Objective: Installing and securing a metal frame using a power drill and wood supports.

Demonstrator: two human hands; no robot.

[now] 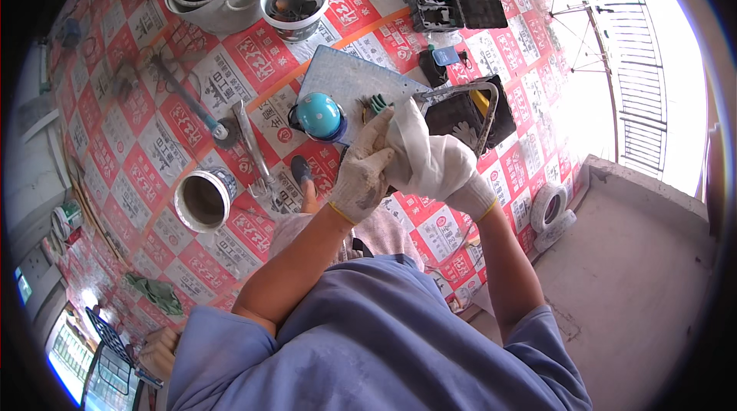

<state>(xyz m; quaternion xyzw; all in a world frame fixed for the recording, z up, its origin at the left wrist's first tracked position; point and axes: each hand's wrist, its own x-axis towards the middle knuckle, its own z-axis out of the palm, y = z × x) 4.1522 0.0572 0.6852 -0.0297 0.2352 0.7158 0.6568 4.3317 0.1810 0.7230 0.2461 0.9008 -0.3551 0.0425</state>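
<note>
- Left hand (360, 171) in off-white knit glove is pinching limp white cloth-like sheet (410, 142), presumably steadying it.
- Right hand (470, 193), gloved, is overlapping folds; grip: can't tell.

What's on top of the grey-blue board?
A round turquoise thing and something small and green sit on the board. The gloved left hand hides part of it, so anything there can't be seen.

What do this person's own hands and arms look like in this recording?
The left hand and right hand wear off-white knitted work gloves with yellow-edged cuffs; the left one shows brownish smudges. Short blue-violet sleeves leave the forearms bare.
</note>
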